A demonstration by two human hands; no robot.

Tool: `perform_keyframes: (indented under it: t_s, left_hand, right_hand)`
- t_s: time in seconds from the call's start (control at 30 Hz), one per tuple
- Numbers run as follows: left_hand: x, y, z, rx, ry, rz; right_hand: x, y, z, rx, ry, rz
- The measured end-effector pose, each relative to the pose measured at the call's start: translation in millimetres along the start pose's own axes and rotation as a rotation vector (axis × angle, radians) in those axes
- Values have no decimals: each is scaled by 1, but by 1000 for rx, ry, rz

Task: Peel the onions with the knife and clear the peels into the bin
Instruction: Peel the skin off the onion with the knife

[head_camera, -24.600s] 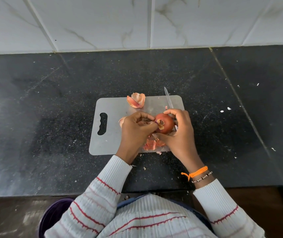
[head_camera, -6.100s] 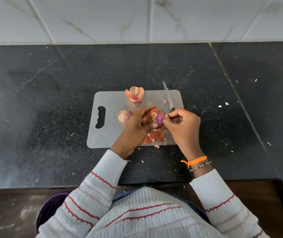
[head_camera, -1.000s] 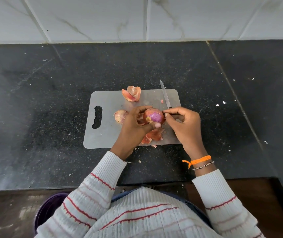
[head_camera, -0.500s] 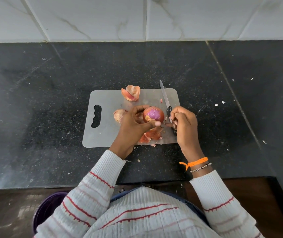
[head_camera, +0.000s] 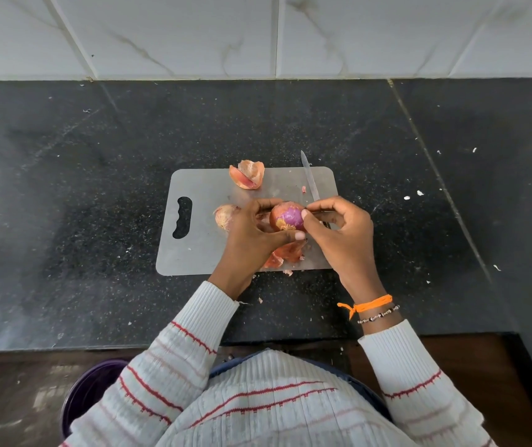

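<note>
A partly peeled onion (head_camera: 288, 217) shows purple flesh and some brown skin. My left hand (head_camera: 253, 235) grips it just above the grey cutting board (head_camera: 198, 253). My right hand (head_camera: 343, 235) pinches the skin at the onion's right side with thumb and forefinger. The knife (head_camera: 310, 175) lies on the board behind my right hand, blade pointing away, handle mostly hidden under that hand. Loose peels lie at the board's far edge (head_camera: 247, 175) and under my hands (head_camera: 287, 253). A pale skin-covered piece (head_camera: 224, 216) sits left of my left hand.
The board lies on a black stone counter (head_camera: 97, 221) flecked with small scraps. A white tiled wall (head_camera: 258, 33) runs along the back. A purple bin (head_camera: 89, 390) stands on the floor at lower left, below the counter's front edge.
Half a second ago my right hand had drawn back to the right of the onion; it is now back at the onion's skin. More purple flesh shows than six seconds ago.
</note>
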State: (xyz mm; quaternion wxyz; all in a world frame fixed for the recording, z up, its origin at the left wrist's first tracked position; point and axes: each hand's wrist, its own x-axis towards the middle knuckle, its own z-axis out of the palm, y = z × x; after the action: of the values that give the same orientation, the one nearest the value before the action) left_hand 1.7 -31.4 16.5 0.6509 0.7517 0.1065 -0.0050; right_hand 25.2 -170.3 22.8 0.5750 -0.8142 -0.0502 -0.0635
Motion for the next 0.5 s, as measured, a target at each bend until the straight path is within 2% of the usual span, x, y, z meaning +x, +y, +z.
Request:
perform_keyframes:
  t_s: [0.4,0.5]
  left_hand:
    - [2,-5,2,-19,25,-9]
    - [3,-5,3,-3,18,21]
  right_hand:
    - [2,9,2,-95,43,-80]
    - [4,14,-3,-74,77,-29]
